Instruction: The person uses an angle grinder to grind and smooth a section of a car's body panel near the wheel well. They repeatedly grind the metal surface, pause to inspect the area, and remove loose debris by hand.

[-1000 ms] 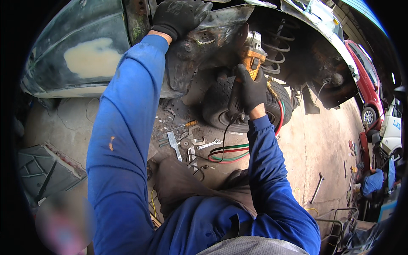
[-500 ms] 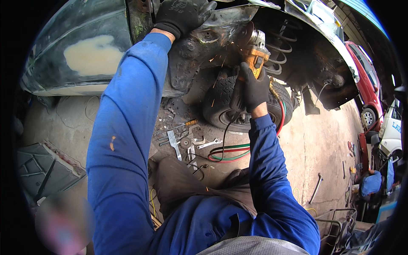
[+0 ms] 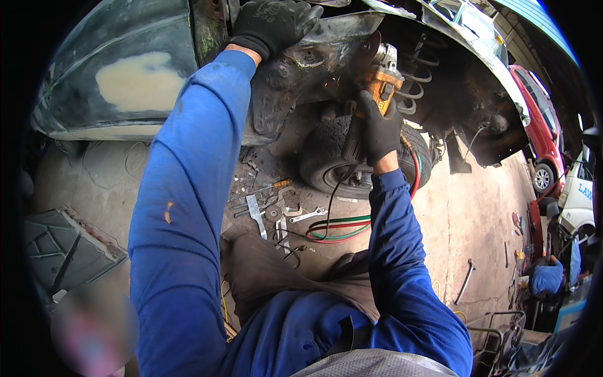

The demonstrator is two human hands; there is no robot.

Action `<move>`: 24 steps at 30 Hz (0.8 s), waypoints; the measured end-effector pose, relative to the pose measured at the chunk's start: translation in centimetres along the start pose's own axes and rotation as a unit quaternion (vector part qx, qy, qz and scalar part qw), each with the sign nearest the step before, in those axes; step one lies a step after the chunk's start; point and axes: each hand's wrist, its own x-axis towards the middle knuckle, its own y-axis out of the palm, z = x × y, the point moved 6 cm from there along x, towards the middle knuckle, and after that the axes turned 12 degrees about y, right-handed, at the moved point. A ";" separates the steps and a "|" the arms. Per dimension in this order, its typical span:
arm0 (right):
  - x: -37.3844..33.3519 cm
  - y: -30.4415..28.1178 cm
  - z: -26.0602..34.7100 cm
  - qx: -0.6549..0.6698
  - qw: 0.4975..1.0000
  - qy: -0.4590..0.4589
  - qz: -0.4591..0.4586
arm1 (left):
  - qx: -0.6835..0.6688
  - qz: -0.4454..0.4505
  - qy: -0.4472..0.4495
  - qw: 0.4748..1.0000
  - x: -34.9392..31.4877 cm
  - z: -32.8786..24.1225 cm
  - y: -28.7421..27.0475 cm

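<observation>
My right hand (image 3: 380, 132), in a black glove, is closed around the body of a yellow angle grinder (image 3: 382, 87). The grinder's disc (image 3: 370, 50) is against or very near the rusty inner metal of a car body (image 3: 326, 39) in the wheel arch; I cannot tell if they touch. A few small sparks show left of it. My gloved left hand (image 3: 271, 28) is up on the edge of the car body, left of the grinder, its fingers bent over the metal and partly out of sight.
A loose wheel (image 3: 326, 151) lies beneath the grinder, near a coil spring (image 3: 416, 75). Red and green hoses (image 3: 342, 227) loop on the floor by a wrench (image 3: 308, 214), clamps and other tools. A grey panel (image 3: 69, 251) lies left; a red car (image 3: 537, 119) stands right.
The grinder has shifted very slightly right and down, with my right hand on it. Fewer sparks fly now. My left hand stays on the car body.
</observation>
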 end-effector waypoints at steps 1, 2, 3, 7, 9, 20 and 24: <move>0.1 -0.1 0.2 -0.002 1.000 0.003 0.000 | 0.001 0.001 0.000 1.000 0.0 0.0 0.0; 0.3 -0.1 0.5 -0.004 1.000 0.000 0.002 | 0.001 0.002 0.000 1.000 0.0 0.0 0.1; 0.6 -0.2 0.8 -0.008 1.000 -0.001 0.004 | 0.002 0.004 0.000 1.000 0.0 0.0 0.1; 1.1 -0.4 1.5 -0.014 1.000 -0.008 -0.004 | -0.002 -0.006 0.001 1.000 -0.1 0.0 0.1; 1.0 -0.5 1.5 -0.027 0.999 -0.019 -0.009 | -0.009 -0.005 -0.003 1.000 -0.1 0.1 0.1; 1.1 -0.6 1.6 -0.021 1.000 -0.016 -0.004 | -0.003 -0.002 0.007 1.000 0.0 0.0 0.1; 0.9 -0.6 1.6 -0.020 1.000 -0.014 0.001 | 0.002 -0.006 0.006 1.000 -0.1 0.0 0.0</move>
